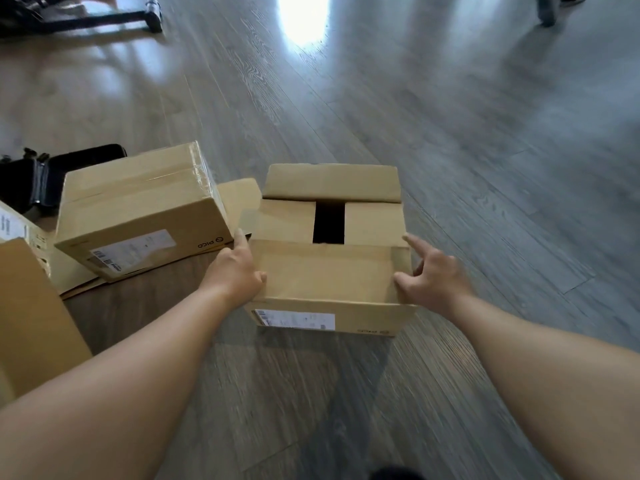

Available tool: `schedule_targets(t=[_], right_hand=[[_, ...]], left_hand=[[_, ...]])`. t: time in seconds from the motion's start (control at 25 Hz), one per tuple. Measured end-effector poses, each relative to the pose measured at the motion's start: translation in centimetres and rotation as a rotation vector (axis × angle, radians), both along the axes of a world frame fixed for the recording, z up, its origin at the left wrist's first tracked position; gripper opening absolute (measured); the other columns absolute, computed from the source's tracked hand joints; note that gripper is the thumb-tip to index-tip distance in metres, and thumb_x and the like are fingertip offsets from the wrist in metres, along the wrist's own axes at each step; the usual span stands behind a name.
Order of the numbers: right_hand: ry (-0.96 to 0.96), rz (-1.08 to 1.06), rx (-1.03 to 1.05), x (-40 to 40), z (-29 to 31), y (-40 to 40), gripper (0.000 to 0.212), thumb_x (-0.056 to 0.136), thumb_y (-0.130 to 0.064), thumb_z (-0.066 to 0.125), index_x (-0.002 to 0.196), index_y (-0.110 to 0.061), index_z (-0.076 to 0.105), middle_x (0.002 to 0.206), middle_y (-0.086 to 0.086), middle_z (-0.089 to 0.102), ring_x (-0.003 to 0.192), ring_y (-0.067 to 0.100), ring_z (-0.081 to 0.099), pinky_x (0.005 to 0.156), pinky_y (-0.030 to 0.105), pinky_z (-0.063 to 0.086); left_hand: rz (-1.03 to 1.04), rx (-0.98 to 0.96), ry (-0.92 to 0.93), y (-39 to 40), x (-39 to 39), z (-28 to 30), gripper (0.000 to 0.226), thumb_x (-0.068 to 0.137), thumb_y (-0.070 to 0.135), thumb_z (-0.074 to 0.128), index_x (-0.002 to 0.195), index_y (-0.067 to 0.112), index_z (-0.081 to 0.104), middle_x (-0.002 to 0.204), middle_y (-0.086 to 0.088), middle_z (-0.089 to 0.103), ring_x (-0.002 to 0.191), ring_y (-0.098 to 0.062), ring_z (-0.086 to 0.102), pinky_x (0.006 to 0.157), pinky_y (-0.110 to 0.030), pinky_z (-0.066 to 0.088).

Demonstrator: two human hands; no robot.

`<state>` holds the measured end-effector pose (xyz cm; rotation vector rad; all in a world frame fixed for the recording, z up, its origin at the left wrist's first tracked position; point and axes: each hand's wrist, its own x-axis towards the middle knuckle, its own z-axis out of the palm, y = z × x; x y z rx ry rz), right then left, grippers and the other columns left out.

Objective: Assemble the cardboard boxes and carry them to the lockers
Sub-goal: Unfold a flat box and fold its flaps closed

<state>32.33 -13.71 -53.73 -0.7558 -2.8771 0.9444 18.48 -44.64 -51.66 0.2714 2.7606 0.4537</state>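
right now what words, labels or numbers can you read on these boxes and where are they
"PICO", upside down, with a round logo: near side of the taped box.
White label on the taped box: barcode and print too small to read.
White label on the open box: too small to read.
Brand mark on the open box: blurred.

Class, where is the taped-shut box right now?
In the head view, the taped box lies on the floor, left of the open box, beside the left hand.

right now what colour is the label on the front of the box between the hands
White with small dark print, on the plain brown box; the label shows best in the head view.
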Motion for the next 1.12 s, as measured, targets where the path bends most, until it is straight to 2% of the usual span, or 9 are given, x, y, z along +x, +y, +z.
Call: schedule_targets(t=[0.2,0.36,0.64,0.76,0.84,0.92,0.96,1.04,1.12], right_hand=[[-0.053,0.011,0.029,-0.6,-0.7,-0.2,0.045,0.085,-0.046,0.071,0.123,-0.025,0.058,0.084,0.000,0.063,0.075,0.023,0.061,0.064,0.032,0.048],[-0.087,-0.076,-0.055,-4.1,-0.1,0.4,0.064,0.082,-0.042,0.078,0.134,-0.018,0.050,0.124,0.006,0.055,0.105,0.024,0.053,0.082,0.036,0.046],[-0.041,-0.258,-0.251,-9.0,-0.4,1.4,0.057,0.071,-0.036,0.083,0.117,-0.016,0.055,0.109,0.002,0.063,0.102,0.026,0.060,0.087,0.039,0.053],[0.135,-0.395,-0.512,-10.6,-0.1,1.4,0.047,0.071,-0.031,0.083,0.111,-0.017,0.062,0.101,-0.002,0.067,0.097,0.024,0.065,0.082,0.036,0.054],[0.248,-0.455,-0.617,-11.0,0.2,1.5,0.053,0.075,-0.024,0.081,0.123,-0.015,0.060,0.106,-0.003,0.063,0.101,0.024,0.061,0.078,0.031,0.048],[0.266,-0.485,-0.645,-11.1,0.6,1.6,0.077,0.082,-0.024,0.079,0.147,-0.006,0.043,0.123,-0.001,0.052,0.114,0.020,0.051,0.089,0.031,0.043],[0.261,-0.485,-0.653,-11.2,0.6,1.7,0.077,0.080,-0.028,0.079,0.146,-0.007,0.045,0.123,-0.004,0.050,0.114,0.018,0.050,0.093,0.033,0.043],[0.233,-0.467,-0.672,-10.6,1.0,1.7,0.061,0.066,-0.038,0.081,0.122,-0.018,0.066,0.114,-0.008,0.067,0.108,0.020,0.062,0.096,0.041,0.052],[0.227,-0.468,-0.689,-9.8,0.8,2.2,0.046,0.058,-0.036,0.080,0.101,-0.021,0.072,0.100,-0.003,0.076,0.099,0.025,0.070,0.091,0.048,0.058]], left_hand=[[-0.082,-0.039,-0.012,-1.0,0.5,0.0,0.060,0.093,0.025,0.062,0.150,0.031,0.043,0.140,-0.005,0.057,0.127,-0.028,0.051,0.104,-0.034,0.043],[-0.036,0.020,-0.065,-1.9,0.6,0.1,0.061,0.092,0.025,0.067,0.148,0.037,0.046,0.139,-0.004,0.056,0.123,-0.024,0.052,0.103,-0.029,0.040],[-0.074,0.086,-0.098,-0.7,0.4,1.0,0.063,0.084,0.026,0.077,0.142,0.024,0.054,0.138,-0.001,0.055,0.126,-0.019,0.052,0.105,-0.029,0.041],[-0.042,0.128,-0.075,0.3,0.8,1.3,0.056,0.083,0.030,0.079,0.134,0.018,0.060,0.131,-0.004,0.059,0.121,-0.021,0.055,0.098,-0.027,0.042],[-0.046,0.112,-0.067,0.4,1.0,1.4,0.056,0.085,0.031,0.078,0.135,0.017,0.059,0.132,-0.005,0.059,0.122,-0.022,0.054,0.096,-0.026,0.040],[-0.044,0.107,-0.069,0.4,1.1,1.6,0.059,0.086,0.032,0.077,0.139,0.018,0.057,0.135,-0.006,0.058,0.125,-0.023,0.054,0.097,-0.025,0.040],[-0.041,0.106,-0.074,0.4,1.1,1.7,0.060,0.086,0.032,0.077,0.141,0.019,0.055,0.136,-0.006,0.058,0.126,-0.022,0.053,0.096,-0.024,0.038],[-0.040,0.097,-0.084,0.5,1.1,1.8,0.063,0.085,0.032,0.078,0.143,0.021,0.054,0.137,-0.005,0.057,0.127,-0.022,0.052,0.096,-0.024,0.038],[-0.054,0.075,-0.094,0.6,1.1,1.8,0.061,0.086,0.031,0.077,0.142,0.021,0.054,0.136,-0.006,0.057,0.126,-0.023,0.053,0.097,-0.026,0.040]])
